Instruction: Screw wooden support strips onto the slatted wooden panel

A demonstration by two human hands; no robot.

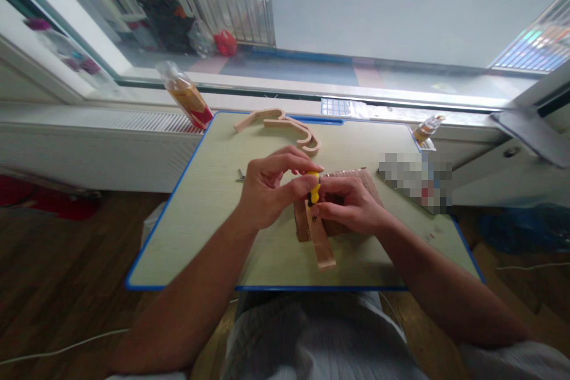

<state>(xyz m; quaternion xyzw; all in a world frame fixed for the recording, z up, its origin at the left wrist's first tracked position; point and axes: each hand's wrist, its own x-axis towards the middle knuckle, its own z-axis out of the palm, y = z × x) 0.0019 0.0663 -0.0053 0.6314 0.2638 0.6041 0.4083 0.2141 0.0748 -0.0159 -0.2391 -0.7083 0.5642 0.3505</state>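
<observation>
My left hand [267,190] is closed in a pinch on a small yellow-handled tool [314,185] held over the middle of the table. My right hand [350,205] is closed too, gripping a slotted wooden assembly [312,222] and a flat wooden strip [321,243] that sticks out toward me. The tool's tip meets the strip near a small hole. Both hands touch each other above the wood.
The small table [200,231] has a blue rim. Curved wooden pieces [289,126] lie at its far edge, a small metal part [241,176] to the left. A plastic bottle [187,95] and a smaller one [427,127] rest on the windowsill.
</observation>
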